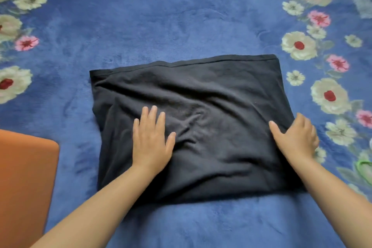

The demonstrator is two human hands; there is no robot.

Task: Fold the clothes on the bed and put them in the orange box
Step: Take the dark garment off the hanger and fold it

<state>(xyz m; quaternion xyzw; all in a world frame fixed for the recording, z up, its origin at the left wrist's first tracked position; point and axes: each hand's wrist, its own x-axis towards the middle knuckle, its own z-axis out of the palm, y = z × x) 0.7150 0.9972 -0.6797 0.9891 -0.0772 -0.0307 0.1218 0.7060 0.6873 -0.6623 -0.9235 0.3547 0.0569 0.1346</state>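
Garment: our dark, soft knit cloth [201,110] lies folded into a creased rectangle on the bed.
Left hand [152,139]: we press it flat, fingers spread, on the cloth's middle.
Right hand [297,137]: we curl its fingers over the cloth's right edge.
Bed cover [161,16]: plush blue, flowered.
Orange box [24,177]: smooth, round-cornered, lower left.

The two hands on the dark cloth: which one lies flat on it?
The left hand, fingers straight, lies flat on the black cloth; the right hand holds its right edge.
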